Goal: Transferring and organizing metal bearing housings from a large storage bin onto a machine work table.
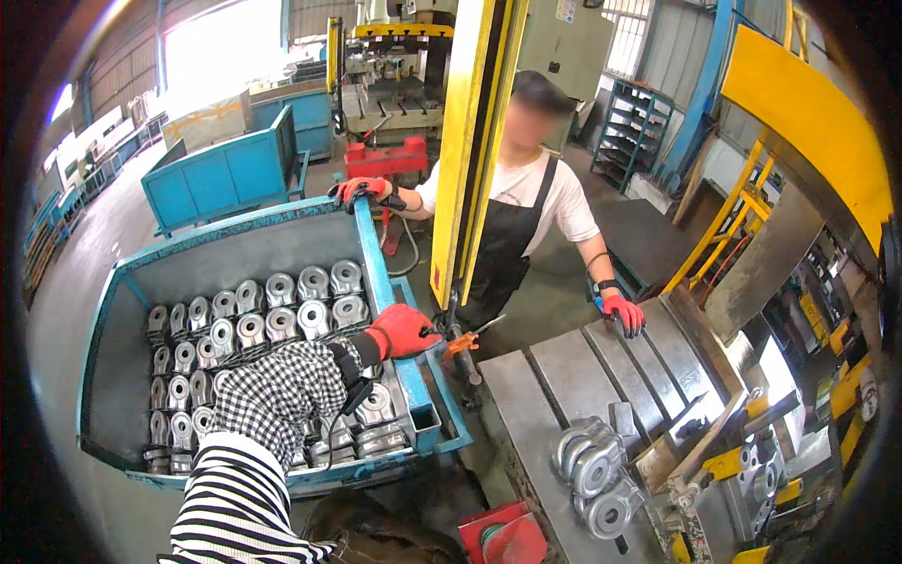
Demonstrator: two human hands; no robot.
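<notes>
My left hand (402,331), in a red glove, rests over the right-hand rim of a large blue metal bin (378,273), its fingers curled round the edge. A checked sleeve cover over a striped sleeve runs up to it from the lower left. Inside the bin, silvery metal parts (282,324) with round holes stand in stacked rows, some of them hidden under my forearm. Just right of my fingertips is an orange clamp-like piece (460,345) on a dark post. My right hand does not show.
Across the bin stands a co-worker (540,197), one red-gloved hand on the bin's far corner, the other on a slotted steel press bed (526,399). Several metal parts (597,470) lie on that bed. A yellow upright (470,141) rises between us. Another blue bin (221,179) stands behind.
</notes>
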